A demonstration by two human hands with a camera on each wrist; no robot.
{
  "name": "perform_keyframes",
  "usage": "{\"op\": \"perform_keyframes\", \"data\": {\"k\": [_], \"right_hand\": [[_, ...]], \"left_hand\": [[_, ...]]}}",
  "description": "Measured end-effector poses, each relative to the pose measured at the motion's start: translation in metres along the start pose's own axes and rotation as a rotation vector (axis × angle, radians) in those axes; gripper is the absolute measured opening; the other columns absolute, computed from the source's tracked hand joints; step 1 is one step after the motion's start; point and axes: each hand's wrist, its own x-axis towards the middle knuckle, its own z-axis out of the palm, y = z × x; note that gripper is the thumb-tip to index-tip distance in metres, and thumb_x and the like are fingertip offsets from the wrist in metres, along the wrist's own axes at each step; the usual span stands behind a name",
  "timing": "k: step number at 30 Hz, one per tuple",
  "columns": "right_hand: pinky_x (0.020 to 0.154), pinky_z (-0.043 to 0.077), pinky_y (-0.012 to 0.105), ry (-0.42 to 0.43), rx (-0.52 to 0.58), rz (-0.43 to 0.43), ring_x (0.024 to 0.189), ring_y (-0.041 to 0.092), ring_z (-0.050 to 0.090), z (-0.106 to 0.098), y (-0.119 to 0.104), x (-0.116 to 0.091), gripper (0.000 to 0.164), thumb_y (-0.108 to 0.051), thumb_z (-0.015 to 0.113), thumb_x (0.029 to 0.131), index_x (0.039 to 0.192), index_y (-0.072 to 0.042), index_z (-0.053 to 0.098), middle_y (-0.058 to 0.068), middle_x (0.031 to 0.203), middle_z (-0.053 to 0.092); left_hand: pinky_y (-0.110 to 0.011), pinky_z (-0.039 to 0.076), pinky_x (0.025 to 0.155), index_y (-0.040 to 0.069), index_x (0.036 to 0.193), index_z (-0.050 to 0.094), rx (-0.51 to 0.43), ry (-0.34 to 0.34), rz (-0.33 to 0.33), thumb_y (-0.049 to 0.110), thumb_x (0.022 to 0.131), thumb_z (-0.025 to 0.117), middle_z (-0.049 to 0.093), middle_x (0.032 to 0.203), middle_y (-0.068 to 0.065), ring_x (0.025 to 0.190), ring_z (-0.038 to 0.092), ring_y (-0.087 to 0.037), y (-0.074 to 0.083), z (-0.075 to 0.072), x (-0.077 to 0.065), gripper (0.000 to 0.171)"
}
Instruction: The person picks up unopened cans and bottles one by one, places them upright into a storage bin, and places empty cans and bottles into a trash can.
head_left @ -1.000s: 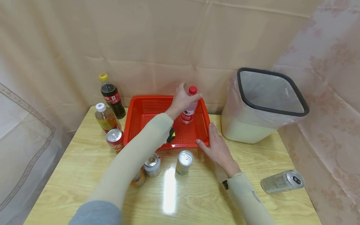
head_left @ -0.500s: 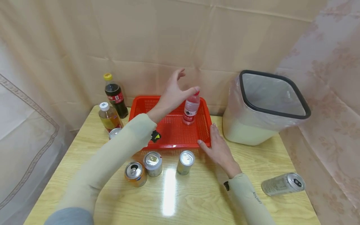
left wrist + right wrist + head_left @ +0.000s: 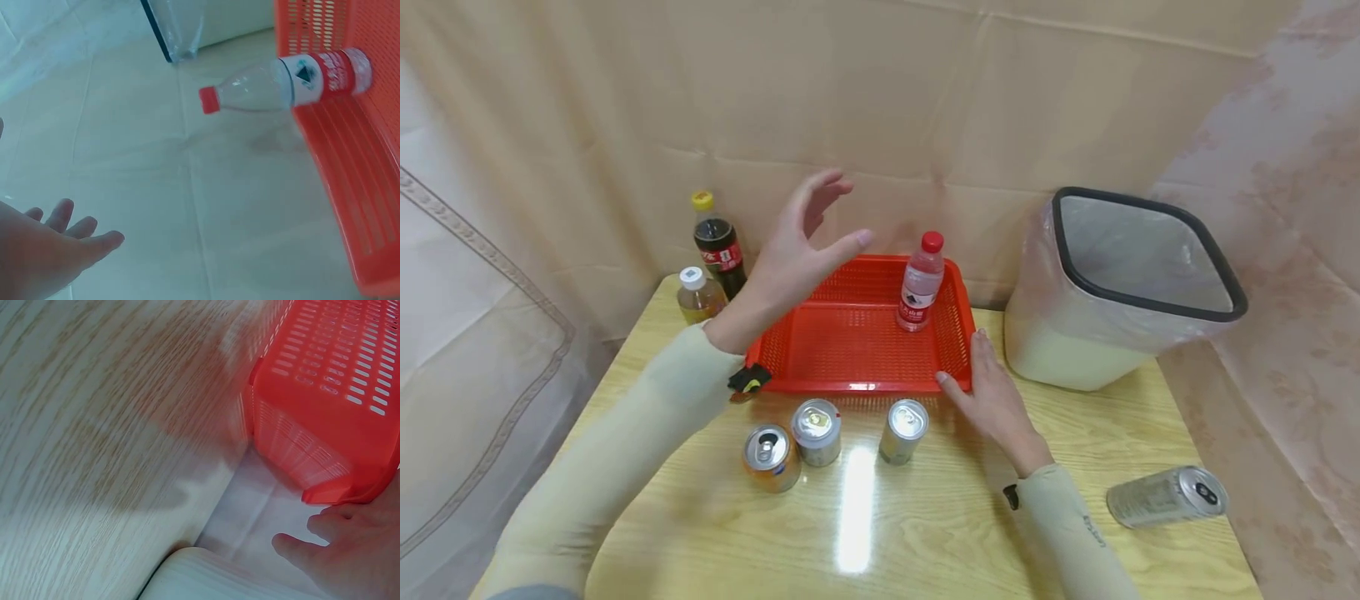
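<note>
A red plastic basket (image 3: 850, 346) sits at the back of the table. In its right end stands a clear water bottle (image 3: 920, 292) with a red cap and red-and-white label. My left hand (image 3: 786, 262) hovers over the basket's left end, thumb and fingers spread apart with nothing between them. In the left wrist view that hand (image 3: 50, 250) is well away from the bottle (image 3: 312, 81). At the basket's front right corner rests my right hand (image 3: 996, 408), fingers extended along the side and thumb at the front rim. The right wrist view has its fingertips right at the basket's rim (image 3: 337, 487).
Beyond my left forearm stand a cola bottle (image 3: 721, 250) and a white-capped drink bottle (image 3: 698, 298). An orange can (image 3: 772, 460), a white can (image 3: 817, 433) and a slim can (image 3: 904, 432) stand before the basket. Rightward are a lined bin (image 3: 1078, 337) and a can lying down (image 3: 1165, 497).
My left hand has let go of the water bottle and moved left, away from it. The bottle stays standing in the basket. My right hand keeps its place at the corner.
</note>
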Motion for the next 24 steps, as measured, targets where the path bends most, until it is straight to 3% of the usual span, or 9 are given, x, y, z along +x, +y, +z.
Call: {"op": "perform_keyframes", "data": {"k": [4,9,12,19,24], "right_hand": [[0.122,0.022,0.059,0.016,-0.008,-0.010,0.158,0.037,0.011,0.000,0.001,0.001,0.106,-0.072,0.045,0.098,0.165,-0.002,0.003,0.017,0.173,0.004],[0.123,0.023,0.058,0.043,-0.011,-0.041,0.157,0.038,0.012,0.000,0.002,0.001,0.103,-0.067,0.048,0.100,0.163,0.004,0.008,0.022,0.171,0.008],[0.123,0.023,0.057,0.057,-0.012,-0.054,0.157,0.039,0.013,0.002,0.003,0.002,0.102,-0.066,0.049,0.101,0.162,0.006,0.009,0.024,0.171,0.009],[0.123,0.023,0.056,0.045,-0.001,-0.052,0.158,0.037,0.012,0.004,0.003,0.002,0.104,-0.069,0.046,0.100,0.163,0.003,0.008,0.021,0.171,0.008],[0.124,0.022,0.055,0.038,-0.001,-0.036,0.158,0.036,0.011,0.002,0.004,0.000,0.104,-0.070,0.046,0.100,0.164,0.002,0.006,0.019,0.172,0.005]], "left_hand": [[-0.032,0.032,0.121,0.017,0.156,0.041,0.052,0.005,-0.014,0.027,0.095,0.076,0.051,0.153,0.003,0.145,0.042,-0.012,-0.004,-0.015,-0.016,0.070],[-0.037,0.036,0.119,0.013,0.151,0.047,0.062,0.024,0.003,0.024,0.099,0.070,0.054,0.150,-0.001,0.142,0.046,-0.017,-0.013,-0.030,-0.035,0.058],[-0.042,0.039,0.118,0.011,0.148,0.050,0.073,0.042,0.027,0.021,0.100,0.068,0.057,0.147,-0.003,0.140,0.050,-0.018,-0.018,-0.037,-0.046,0.052],[-0.044,0.042,0.115,0.010,0.147,0.052,0.130,0.077,0.004,0.018,0.101,0.067,0.059,0.144,-0.004,0.135,0.054,-0.022,-0.035,-0.047,-0.071,0.049],[-0.028,0.043,0.112,0.005,0.142,0.056,0.178,0.130,0.014,0.013,0.100,0.067,0.061,0.141,-0.008,0.132,0.056,-0.025,-0.051,-0.050,-0.084,0.045]]}}
